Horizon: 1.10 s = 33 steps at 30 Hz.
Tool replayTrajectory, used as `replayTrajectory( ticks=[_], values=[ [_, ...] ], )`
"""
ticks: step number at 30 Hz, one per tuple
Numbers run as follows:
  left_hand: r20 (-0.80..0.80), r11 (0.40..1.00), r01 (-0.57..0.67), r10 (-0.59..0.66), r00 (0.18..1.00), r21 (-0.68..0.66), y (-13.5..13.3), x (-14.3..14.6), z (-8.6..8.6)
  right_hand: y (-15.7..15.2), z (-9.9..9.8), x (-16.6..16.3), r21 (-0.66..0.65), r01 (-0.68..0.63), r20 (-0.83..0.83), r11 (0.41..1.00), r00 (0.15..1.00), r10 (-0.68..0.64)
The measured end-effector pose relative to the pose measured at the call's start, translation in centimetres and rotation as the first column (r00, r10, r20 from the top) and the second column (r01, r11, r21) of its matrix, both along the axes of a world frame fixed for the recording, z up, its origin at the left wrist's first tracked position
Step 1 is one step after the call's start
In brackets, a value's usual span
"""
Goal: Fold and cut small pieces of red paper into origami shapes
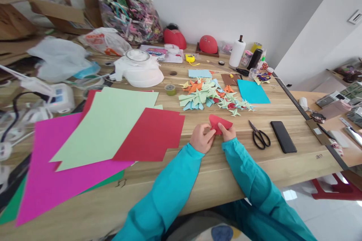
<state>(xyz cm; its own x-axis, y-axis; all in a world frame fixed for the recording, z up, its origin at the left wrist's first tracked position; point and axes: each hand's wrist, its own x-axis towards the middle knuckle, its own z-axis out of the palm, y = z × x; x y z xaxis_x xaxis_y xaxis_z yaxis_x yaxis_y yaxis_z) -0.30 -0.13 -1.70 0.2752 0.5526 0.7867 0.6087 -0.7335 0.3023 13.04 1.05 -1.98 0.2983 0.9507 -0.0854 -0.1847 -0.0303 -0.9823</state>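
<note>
folded red paper (222, 121) pinched at its near side

head view: left hand (201, 138) and right hand (228, 133) each close thumb and fingers on the paper. it is over the wooden table (212, 180), nearer than the heap of paper shapes (207, 92), left of the scissors (260, 136).

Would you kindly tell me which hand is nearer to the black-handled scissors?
Right. The right hand is just left of the scissors; the left hand is farther left, both holding the red paper.
</note>
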Motion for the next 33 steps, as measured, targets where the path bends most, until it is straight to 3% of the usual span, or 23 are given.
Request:
replayTrajectory(
  ticks=[3, 6, 9, 11, 13, 16, 19, 26, 29, 33],
  values=[
    [-0.11, 0.993, 0.022, -0.008, 0.994, 0.118, 0.0, 0.1, 0.3, -0.1, -0.1, -0.1, 0.013, -0.023, 0.006, 1.0, 1.0, 0.023],
    [-0.108, 0.993, 0.069, -0.058, 0.992, 0.097, 0.0, 0.2, 0.6, -0.1, -0.1, -0.1, -0.009, -0.063, -0.019, 0.998, 0.998, 0.063],
    [0.072, 0.994, 0.105, -0.102, 0.992, -0.038, 0.0, 0.2, 0.6, 0.3, -0.1, 0.3, -0.054, -0.104, -0.173, 0.993, 0.981, 0.093],
    [0.305, 0.977, 0.068, -0.002, 0.952, -0.204, 0.1, 0.2, 0.4, 0.5, -0.1, 0.6, -0.066, -0.138, -0.268, 0.988, 0.956, 0.116],
    [0.514, 0.905, 0.062, 0.181, 0.838, -0.421, 0.4, 0.0, 0.3, 0.6, -0.1, 0.9, -0.055, -0.13, -0.275, 0.99, 0.955, 0.11],
    [0.676, 0.733, 0.236, 0.386, 0.627, -0.638, 1.2, -0.2, 0.1, 0.5, -0.1, 1.0, -0.025, -0.063, -0.194, 0.998, 0.979, 0.057],
    [0.757, 0.647, 0.419, 0.424, 0.498, -0.638, 1.7, -0.3, 0.1, 0.2, -0.2, 0.7, -0.013, -0.113, -0.166, 0.994, 0.98, 0.109],
    [0.806, 0.544, 0.595, 0.425, 0.411, -0.591, 1.6, -0.1, 0.2, 0.2, -0.5, 0.1, 0.05, -0.134, -0.177, 0.99, 0.974, 0.141],
    [0.821, 0.548, 0.614, 0.427, 0.378, -0.568, 1.6, -0.4, 0.3, 0.4, -0.8, 0.3, 0.049, -0.105, -0.202, 0.993, 0.973, 0.112],
    [0.814, 0.611, 0.544, 0.365, 0.451, -0.575, 1.3, -0.6, 0.7, 0.6, -1.2, 0.6, 0.036, -0.1, -0.216, 0.994, 0.971, 0.105]
  ],
)
